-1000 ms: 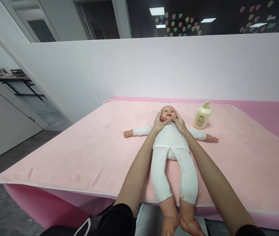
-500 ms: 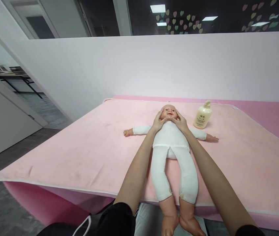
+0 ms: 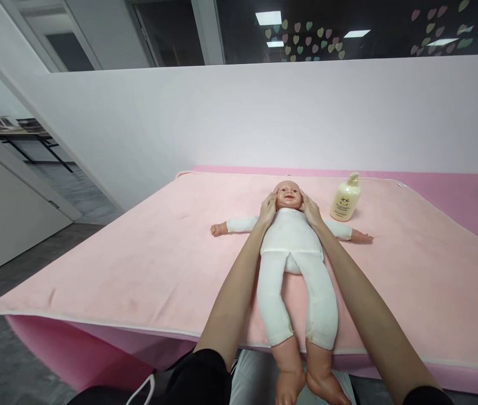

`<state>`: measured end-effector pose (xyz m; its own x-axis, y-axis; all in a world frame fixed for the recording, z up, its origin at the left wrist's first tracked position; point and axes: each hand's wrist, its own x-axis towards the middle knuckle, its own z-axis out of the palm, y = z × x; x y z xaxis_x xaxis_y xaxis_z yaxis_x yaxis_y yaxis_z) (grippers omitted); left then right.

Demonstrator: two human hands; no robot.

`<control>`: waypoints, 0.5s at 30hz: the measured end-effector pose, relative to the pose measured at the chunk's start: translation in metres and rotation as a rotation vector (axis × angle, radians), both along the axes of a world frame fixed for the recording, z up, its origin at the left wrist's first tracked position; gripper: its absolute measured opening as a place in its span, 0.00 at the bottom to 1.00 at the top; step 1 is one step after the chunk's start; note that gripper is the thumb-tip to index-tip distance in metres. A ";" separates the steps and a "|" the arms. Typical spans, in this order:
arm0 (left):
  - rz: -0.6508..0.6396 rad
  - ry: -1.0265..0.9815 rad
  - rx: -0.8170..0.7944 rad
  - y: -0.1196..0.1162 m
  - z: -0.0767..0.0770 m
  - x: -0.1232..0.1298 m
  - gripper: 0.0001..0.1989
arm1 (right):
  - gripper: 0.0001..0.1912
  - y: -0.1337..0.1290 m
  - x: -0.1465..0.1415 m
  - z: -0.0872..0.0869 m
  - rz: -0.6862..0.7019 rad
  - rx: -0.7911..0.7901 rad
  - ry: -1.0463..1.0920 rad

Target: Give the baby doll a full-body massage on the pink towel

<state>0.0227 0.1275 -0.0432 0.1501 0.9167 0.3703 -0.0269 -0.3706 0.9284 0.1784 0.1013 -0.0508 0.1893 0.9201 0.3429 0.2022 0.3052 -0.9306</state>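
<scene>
A baby doll [image 3: 292,233] in a white cloth body lies on its back, with its head at the far end and its arms spread. Its bare feet hang over the table's near edge. My left hand [image 3: 268,208] rests along the left side of the doll's head, fingers stretched out and touching it near the ear. On the opposite side, my right hand [image 3: 311,208] lies the same way, fingers extended against the cheek and ear. Both thumbs are off the chin. Parts of the fingertips are hidden beside the head.
A pale yellow pump bottle [image 3: 346,198] stands right of the doll's head, behind its outstretched arm. A pink blanket [image 3: 138,253] covers the table, its edge hanging at the front left. A white wall [image 3: 239,118] rises behind, with a dark window above.
Both thumbs have moved outward from the doll's chin to the sides of its head, leaving the chin and neck uncovered. The doll and bottle stay in place.
</scene>
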 end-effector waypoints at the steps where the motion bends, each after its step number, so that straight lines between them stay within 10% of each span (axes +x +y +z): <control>1: 0.000 0.019 0.025 0.001 -0.001 0.001 0.30 | 0.42 -0.001 -0.001 0.000 -0.001 -0.004 -0.011; 7: -0.008 0.142 0.165 0.004 -0.007 0.002 0.45 | 0.50 -0.011 -0.004 0.004 0.002 0.082 -0.213; 15: -0.064 0.097 0.117 0.006 -0.007 -0.003 0.38 | 0.49 -0.012 -0.008 0.007 -0.066 0.085 -0.228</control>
<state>0.0200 0.1330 -0.0502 0.2466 0.8556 0.4552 0.0339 -0.4770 0.8783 0.1701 0.0889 -0.0441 0.1566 0.8744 0.4593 0.4263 0.3597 -0.8300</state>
